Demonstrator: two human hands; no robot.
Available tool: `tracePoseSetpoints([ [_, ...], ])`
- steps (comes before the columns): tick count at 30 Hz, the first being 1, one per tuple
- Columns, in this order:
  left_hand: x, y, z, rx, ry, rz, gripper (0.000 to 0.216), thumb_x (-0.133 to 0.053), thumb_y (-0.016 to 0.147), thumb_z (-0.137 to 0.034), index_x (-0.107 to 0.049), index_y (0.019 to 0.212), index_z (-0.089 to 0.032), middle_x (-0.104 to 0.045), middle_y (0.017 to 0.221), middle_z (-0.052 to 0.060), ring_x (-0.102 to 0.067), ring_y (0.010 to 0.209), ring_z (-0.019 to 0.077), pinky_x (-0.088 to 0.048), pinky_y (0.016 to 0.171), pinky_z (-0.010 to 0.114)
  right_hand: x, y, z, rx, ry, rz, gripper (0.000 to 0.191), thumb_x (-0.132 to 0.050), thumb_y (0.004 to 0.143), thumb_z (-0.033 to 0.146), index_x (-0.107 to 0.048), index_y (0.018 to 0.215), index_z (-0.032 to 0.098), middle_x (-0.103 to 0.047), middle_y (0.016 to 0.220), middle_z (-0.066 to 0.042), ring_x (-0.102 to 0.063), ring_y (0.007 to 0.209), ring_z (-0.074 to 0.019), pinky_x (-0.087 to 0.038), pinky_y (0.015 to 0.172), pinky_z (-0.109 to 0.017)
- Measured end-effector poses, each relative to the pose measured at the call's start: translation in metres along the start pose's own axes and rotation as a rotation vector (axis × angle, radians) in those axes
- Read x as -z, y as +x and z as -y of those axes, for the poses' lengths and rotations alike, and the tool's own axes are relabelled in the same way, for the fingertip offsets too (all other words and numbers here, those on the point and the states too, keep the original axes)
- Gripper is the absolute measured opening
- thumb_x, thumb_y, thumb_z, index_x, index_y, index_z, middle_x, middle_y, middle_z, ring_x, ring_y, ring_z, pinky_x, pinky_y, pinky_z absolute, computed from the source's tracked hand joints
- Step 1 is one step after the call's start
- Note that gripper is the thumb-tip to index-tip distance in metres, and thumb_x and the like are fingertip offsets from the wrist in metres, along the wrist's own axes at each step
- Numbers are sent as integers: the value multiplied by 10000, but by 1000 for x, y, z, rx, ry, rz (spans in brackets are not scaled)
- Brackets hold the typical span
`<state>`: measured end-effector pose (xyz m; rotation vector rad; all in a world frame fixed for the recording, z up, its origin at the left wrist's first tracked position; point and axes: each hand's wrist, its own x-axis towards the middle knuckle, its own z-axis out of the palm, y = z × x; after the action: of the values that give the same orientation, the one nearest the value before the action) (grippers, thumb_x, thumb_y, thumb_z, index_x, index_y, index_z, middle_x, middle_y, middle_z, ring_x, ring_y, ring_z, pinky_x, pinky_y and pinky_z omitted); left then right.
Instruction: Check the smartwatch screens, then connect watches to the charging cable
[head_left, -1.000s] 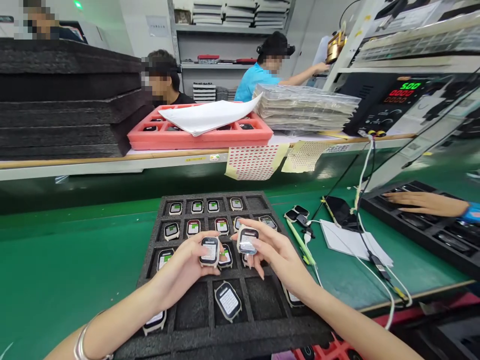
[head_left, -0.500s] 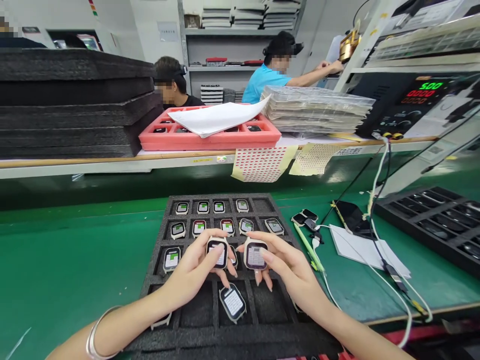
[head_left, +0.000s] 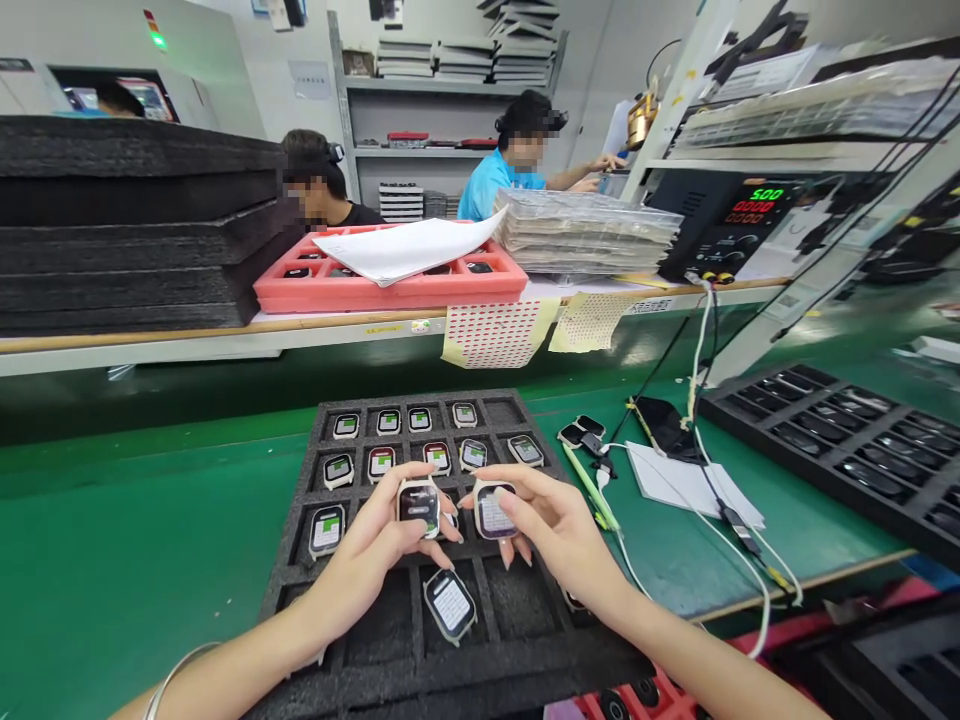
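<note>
My left hand (head_left: 371,550) is closed round a small watch body with a dark screen (head_left: 418,503), thumb on its face. My right hand (head_left: 555,530) grips a second watch body with a lit screen (head_left: 491,510), thumb across it. Both are held just above a black foam tray (head_left: 390,660) with square pockets. Several watch bodies with lit screens (head_left: 381,462) sit in the tray's far rows. One more watch body (head_left: 450,604) lies tilted in a near pocket below my hands.
A green mat (head_left: 135,520) covers the bench. To the right lie white cables (head_left: 705,510), a white paper (head_left: 686,480), a dark phone (head_left: 664,425) and another black tray (head_left: 847,440). Behind, a shelf holds a pink tray (head_left: 390,285), stacked black foam (head_left: 127,230) and a power supply (head_left: 727,220). Two people work beyond.
A co-worker's hand on the right black tray is gone. My left-hand watch screen has gone from lit to dark. My hands stay above the foam tray; the view has shifted slightly.
</note>
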<state>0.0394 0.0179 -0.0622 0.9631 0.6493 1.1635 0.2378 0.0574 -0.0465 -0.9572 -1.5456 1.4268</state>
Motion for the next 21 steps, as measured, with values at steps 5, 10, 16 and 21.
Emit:
tracePoseSetpoints([
  [5,0,0,1,-4,13,-20,344,-469,878,-140,-455,1214,-213,-577,1028,85,-580,945,235,-515,754,382,3,-4,1,8,35,82,351,-630,849,324,-601,1182,215,-673,830,-39,-631,541,-120,-452,425,-181],
  [10,-2,0,0,3,19,-35,376,-464,848,-94,-448,1202,-217,-578,1029,77,-581,915,220,-517,751,375,3,-6,-1,6,25,92,392,-648,833,275,-575,1211,200,-680,881,-66,-649,562,-135,-480,437,-196],
  [16,-2,0,0,0,17,-36,390,-492,833,-91,-458,1199,-221,-580,1002,71,-581,902,216,-521,739,364,2,-5,-4,-9,26,81,367,-639,840,226,-569,1200,207,-688,931,-66,-644,562,-118,-473,429,-181],
  [21,-2,1,0,16,16,-50,383,-493,840,-98,-460,1200,-226,-573,987,64,-581,901,213,-520,742,362,5,-7,-4,25,22,180,561,-659,795,123,-484,1311,252,-664,1070,-74,-665,709,-139,-503,507,-189],
])
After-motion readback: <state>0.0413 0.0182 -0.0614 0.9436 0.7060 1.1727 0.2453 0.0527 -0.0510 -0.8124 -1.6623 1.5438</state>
